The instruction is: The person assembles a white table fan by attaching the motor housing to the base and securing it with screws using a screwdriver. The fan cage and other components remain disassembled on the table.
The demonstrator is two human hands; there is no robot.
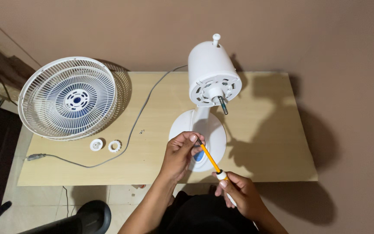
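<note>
Fingers of both hands grip the screwdriver, shaft slanting up-left from handle to tip.

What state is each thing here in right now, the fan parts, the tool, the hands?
Fan body: upright on its base, grille off, bare shaft exposed.
Fan grille: detached, leaning at the board's left end.
Two white nuts: off, lying loose.
Power cord: unplugged, trailing across the board.
Screwdriver: held at both ends.
Left hand: pinching the tip.
Right hand: gripping the handle.
</note>
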